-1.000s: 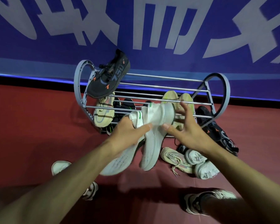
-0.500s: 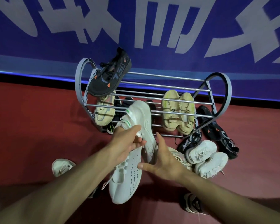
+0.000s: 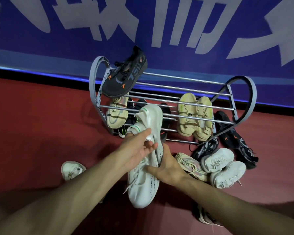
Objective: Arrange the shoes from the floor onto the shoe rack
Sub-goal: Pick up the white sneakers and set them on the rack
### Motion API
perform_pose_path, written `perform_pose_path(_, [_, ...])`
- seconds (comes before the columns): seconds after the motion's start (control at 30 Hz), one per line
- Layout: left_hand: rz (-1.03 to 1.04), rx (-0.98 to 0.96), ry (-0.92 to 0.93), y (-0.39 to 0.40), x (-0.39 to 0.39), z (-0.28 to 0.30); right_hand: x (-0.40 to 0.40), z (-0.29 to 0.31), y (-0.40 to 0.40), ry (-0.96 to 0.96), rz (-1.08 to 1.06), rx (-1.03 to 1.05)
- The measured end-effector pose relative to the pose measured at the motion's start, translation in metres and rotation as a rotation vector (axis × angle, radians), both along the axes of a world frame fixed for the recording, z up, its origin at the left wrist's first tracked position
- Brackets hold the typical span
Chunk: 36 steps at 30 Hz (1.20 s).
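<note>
One head-worn, wide-angle camera looks forward and steeply down from above the person's forearms, which enter from the bottom edge. It faces a blue banner wall (image 3: 41,39) and sits close over the shoe rack (image 3: 175,83), which fills the middle of the frame on the red floor (image 3: 32,124). Straight lines bow toward the edges. No second view is given.

White knit sneakers (image 3: 143,182) with green heel stripes, a black shoe (image 3: 124,77) with orange marks atop a grey rack (image 3: 182,92), pale yellow pairs (image 3: 194,118), red floor (image 3: 41,124), blue-and-white banner (image 3: 143,22)
</note>
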<state>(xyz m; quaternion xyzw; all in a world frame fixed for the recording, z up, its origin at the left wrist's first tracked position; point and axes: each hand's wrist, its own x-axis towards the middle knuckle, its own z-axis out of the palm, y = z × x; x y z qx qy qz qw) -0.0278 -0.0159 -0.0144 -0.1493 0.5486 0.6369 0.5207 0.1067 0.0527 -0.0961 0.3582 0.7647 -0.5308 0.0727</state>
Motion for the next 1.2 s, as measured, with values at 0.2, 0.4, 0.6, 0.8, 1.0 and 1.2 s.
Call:
perform_pose_path(0.2, [-0.523, -0.061, 0.2, -0.028, -0.011, 0.005, 0.005, -0.009, 0.011, -0.071, 0.035, 0.012])
perform_pose_path(0.4, [-1.241, -0.394, 1.051, -0.067, -0.052, 0.012, 0.019, -0.021, 0.013, -0.219, 0.093, 0.052])
perform_pose_path(0.6, [-1.023, -0.453, 1.133, -0.089, -0.084, 0.028, -0.036, -0.037, 0.033, -0.127, -0.131, 0.027])
perform_pose_path(0.8, [-0.994, -0.468, 1.156, -0.101, -0.097, 0.037, -0.105, -0.04, 0.073, 0.006, -0.413, 0.021])
perform_pose_path(1.0, [-1.003, -0.474, 1.178, -0.1, -0.101, 0.042, -0.126, -0.069, 0.115, -0.023, -0.555, 0.175])
perform_pose_path(1.2, [-1.063, -0.467, 1.212, -0.091, -0.093, 0.04, -0.121, -0.123, 0.142, 0.018, -0.771, -0.013])
